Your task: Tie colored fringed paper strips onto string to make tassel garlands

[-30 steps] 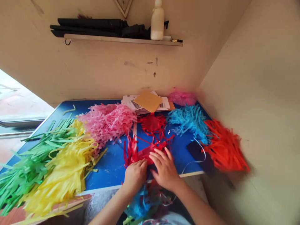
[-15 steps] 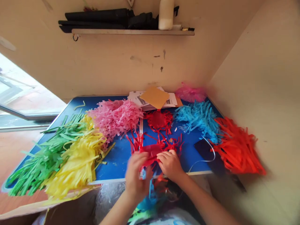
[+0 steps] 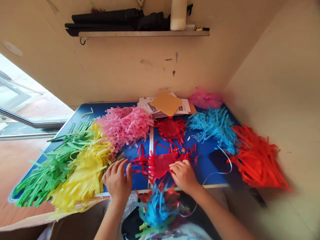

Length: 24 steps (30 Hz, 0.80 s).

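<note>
My right hand (image 3: pixel 183 174) rests with curled fingers on the right edge of a red fringed paper piece (image 3: pixel 160 163) lying at the front of the blue table (image 3: pixel 135 155). My left hand (image 3: pixel 118 180) lies flat and open on the table to the left of that piece, beside the yellow fringe pile (image 3: pixel 82 173). It holds nothing. A bundle of blue and red fringe (image 3: pixel 156 208) lies in my lap below the table edge.
Green fringe (image 3: pixel 50 170), pink fringe (image 3: pixel 125 125), another red piece (image 3: pixel 171 128), light-blue fringe (image 3: pixel 212 125) and orange-red fringe (image 3: pixel 257 160) cover the table. Papers with a tan card (image 3: pixel 166 103) lie at the back. A dark phone with a white cable (image 3: pixel 221 160) lies right. A shelf (image 3: pixel 142 33) hangs above.
My left hand left the red piece, moved left and flattened on the table near the yellow pile. The red piece now lies spread out. My right hand stays on its right edge.
</note>
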Available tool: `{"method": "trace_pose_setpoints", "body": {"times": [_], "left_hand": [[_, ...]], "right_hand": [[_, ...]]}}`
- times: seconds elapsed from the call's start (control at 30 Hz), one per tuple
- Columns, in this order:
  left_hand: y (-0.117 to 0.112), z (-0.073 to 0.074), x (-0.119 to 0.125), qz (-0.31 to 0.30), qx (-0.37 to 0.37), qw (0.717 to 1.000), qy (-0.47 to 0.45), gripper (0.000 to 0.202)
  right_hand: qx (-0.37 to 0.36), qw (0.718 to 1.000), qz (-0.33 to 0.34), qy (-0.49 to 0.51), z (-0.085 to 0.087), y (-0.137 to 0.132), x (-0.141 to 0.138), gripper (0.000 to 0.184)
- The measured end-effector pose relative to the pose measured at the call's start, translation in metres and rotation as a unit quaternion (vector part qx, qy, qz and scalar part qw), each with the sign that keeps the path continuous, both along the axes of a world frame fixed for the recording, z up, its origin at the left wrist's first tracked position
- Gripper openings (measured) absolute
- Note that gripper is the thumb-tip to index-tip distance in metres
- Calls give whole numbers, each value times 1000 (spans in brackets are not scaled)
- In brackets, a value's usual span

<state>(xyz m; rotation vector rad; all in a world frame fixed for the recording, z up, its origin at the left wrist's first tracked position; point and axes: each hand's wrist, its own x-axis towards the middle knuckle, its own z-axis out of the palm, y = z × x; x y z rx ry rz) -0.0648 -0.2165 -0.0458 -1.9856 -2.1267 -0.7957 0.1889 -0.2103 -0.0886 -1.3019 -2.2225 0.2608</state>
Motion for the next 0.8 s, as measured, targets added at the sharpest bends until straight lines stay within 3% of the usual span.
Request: {"method": "trace_pose_setpoints", "body": {"times": [0.07,0.13,0.17,0.23,0.3,0.47,0.63,0.8], "left_hand": [[0,2,19,-98,21,994,-35,30],[3,0,45,-257,-78,962,-40,36],[7,-2,55,-284,-135,949,-36,33],[17,-9,64,-275,-214,937,-32,17],[29,-15,60,-246,-242,938,-37,19],[43,-21,48,-186,-243,951,-33,25],[43,-17,60,-130,-229,965,-3,27],[48,-19,61,-123,-235,964,18,27]], "right_hand": [[0,1000,7,-12,0,1,1,8],[0,1000,8,-21,0,2,3,9],[-3,1000,5,-21,0,3,5,9],[-26,1000,-7,-13,0,7,10,10],[-69,997,-35,-4,1,13,13,10],[-137,980,-132,-56,8,35,7,14],[-138,976,-147,-81,10,47,-2,13],[-136,974,-159,-90,9,49,-3,15]]}}
